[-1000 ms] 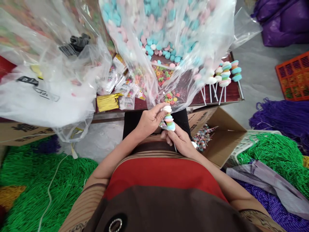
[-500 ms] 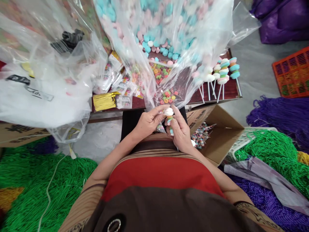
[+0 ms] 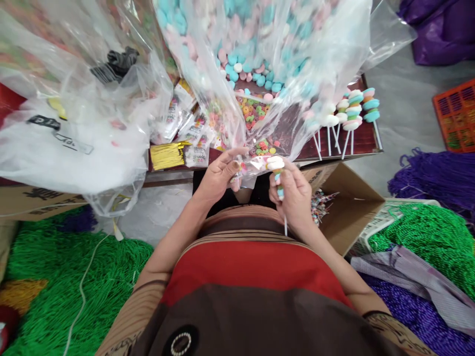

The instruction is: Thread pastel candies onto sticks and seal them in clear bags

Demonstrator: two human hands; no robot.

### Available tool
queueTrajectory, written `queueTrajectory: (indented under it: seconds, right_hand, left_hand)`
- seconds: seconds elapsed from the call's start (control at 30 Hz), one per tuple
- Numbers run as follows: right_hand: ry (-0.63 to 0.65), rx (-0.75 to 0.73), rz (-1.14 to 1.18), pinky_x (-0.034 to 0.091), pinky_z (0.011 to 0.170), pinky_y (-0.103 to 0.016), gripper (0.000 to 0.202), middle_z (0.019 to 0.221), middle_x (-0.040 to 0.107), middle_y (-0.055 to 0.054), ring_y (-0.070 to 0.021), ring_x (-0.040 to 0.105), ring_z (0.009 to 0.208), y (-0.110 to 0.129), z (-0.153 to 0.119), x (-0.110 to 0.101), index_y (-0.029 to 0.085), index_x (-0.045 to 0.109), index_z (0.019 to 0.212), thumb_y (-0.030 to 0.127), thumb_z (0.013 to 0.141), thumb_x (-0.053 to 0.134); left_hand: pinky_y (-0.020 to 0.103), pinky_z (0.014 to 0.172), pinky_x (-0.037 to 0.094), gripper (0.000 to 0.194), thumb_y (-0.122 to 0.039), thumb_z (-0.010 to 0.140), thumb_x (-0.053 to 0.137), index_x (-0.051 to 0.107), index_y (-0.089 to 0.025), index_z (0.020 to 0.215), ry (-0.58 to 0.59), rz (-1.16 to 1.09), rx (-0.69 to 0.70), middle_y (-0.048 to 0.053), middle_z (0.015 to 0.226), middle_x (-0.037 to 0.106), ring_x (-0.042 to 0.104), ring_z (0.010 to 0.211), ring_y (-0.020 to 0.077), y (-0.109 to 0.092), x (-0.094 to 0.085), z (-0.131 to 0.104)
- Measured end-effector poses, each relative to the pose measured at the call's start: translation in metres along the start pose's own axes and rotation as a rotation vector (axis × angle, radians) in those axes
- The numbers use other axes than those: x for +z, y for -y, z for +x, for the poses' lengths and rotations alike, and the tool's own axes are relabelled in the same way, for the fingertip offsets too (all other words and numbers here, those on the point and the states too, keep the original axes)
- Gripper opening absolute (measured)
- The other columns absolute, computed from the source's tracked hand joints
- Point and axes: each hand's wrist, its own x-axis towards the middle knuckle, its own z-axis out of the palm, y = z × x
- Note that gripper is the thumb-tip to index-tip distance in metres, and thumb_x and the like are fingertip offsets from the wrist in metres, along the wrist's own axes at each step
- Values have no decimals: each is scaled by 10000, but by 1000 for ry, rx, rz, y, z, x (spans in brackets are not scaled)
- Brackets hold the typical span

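Note:
My right hand (image 3: 293, 193) is closed round a candy skewer (image 3: 275, 163), whose white top piece shows above the fingers and whose white stick hangs below the palm. My left hand (image 3: 219, 175) pinches a small clear printed bag (image 3: 256, 165) that stretches across to the skewer's top. Both hands are between my body and the table edge. Just beyond them, ring candies (image 3: 264, 146) lie in a large clear bag, with pink, blue and white candies (image 3: 267, 81) further back. Finished-looking skewers (image 3: 352, 111) lie at the table's right end.
Gold twist ties (image 3: 167, 156) and printed small bags (image 3: 196, 148) lie on the table's left part. A cardboard box (image 3: 351, 202) with wrapped items is at the right below the table. Green strands (image 3: 100, 291), a crate (image 3: 456, 116) and purple bundles (image 3: 426, 183) surround me.
My hands have moved apart. The left now holds the small clear bag drawn out to the left, and the right has shifted right with the skewer. The whole view has shifted slightly.

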Motion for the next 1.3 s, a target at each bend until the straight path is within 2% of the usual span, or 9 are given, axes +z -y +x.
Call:
queueTrajectory:
  seconds: [0.17, 0.33, 0.57, 0.73, 0.87, 0.97, 1.1, 1.2, 1.3]
  right_hand:
    - [114, -39, -28, 295, 413, -256, 542, 791, 538, 16, -76, 322, 467, 18, 3, -7, 367, 580, 1395, 652, 934, 561]
    - [79, -115, -71, 368, 456, -280, 551, 921, 647, -22, -95, 429, 521, 33, 10, -22, 394, 577, 1408, 601, 903, 653]
    - [219, -138, -133, 470, 515, -309, 547, 960, 727, -40, -144, 554, 610, 51, 26, -38, 343, 653, 1317, 562, 832, 778]
    - [211, -115, -88, 424, 467, -266, 533, 932, 723, -32, -114, 516, 571, 49, 36, -32, 311, 670, 1262, 593, 822, 774]
    - [237, -32, -76, 360, 429, -228, 586, 887, 683, -12, -87, 460, 544, 39, 45, -23, 305, 655, 1293, 610, 806, 774]
    - [285, 27, -72, 364, 433, -224, 638, 933, 674, -9, -85, 462, 568, 33, 46, -18, 320, 634, 1336, 518, 764, 836]
    - [174, -50, -49, 419, 464, -242, 678, 1133, 670, -23, -116, 534, 666, 26, 42, -12, 384, 572, 1409, 457, 780, 817]
    - [80, -91, -61, 431, 469, -240, 690, 1221, 657, -32, -130, 565, 717, 20, 40, -6, 383, 569, 1415, 459, 776, 816]
    - [12, -118, -81, 453, 486, -239, 702, 1229, 659, -53, -150, 592, 771, 15, 41, 1, 342, 567, 1415, 508, 778, 810]
  left_hand:
    - [225, 520, 485, 552, -636, 772, 781, 643, -227, 1115, 27, -8, 0, -62, 681, 607, 585, 505, 80, -6, -16, 2]
    - [262, 676, 568, 359, -530, 867, 740, 690, -214, 1031, 96, 78, 74, -17, 724, 687, 704, 682, 130, -14, -26, -4]
    - [314, 773, 589, 173, -381, 937, 689, 763, -227, 965, 297, 151, 145, 44, 831, 776, 737, 801, 163, -29, -42, -12]
    - [315, 775, 584, 255, -430, 938, 668, 787, -205, 926, 396, 353, 113, 90, 857, 776, 732, 830, 185, -44, -38, -8]
    - [265, 787, 562, 230, -357, 978, 607, 779, -207, 956, 470, 464, 186, 78, 887, 777, 725, 850, 154, -52, -27, -6]
    - [233, 766, 537, 216, -314, 983, 584, 756, -205, 1056, 401, 557, 217, 50, 907, 764, 696, 816, 122, -52, -22, -6]
    - [228, 725, 521, 356, -369, 941, 637, 643, -225, 1267, 147, 463, 164, -12, 830, 685, 645, 743, 104, -39, -17, -5]
    - [225, 651, 507, 351, -483, 887, 703, 655, -203, 1092, 27, 284, 68, -33, 713, 636, 620, 660, 102, -24, -10, -2]
    - [213, 563, 444, 396, -582, 862, 709, 627, -194, 870, -54, 214, 25, -45, 622, 591, 539, 560, 80, -12, -3, 2]
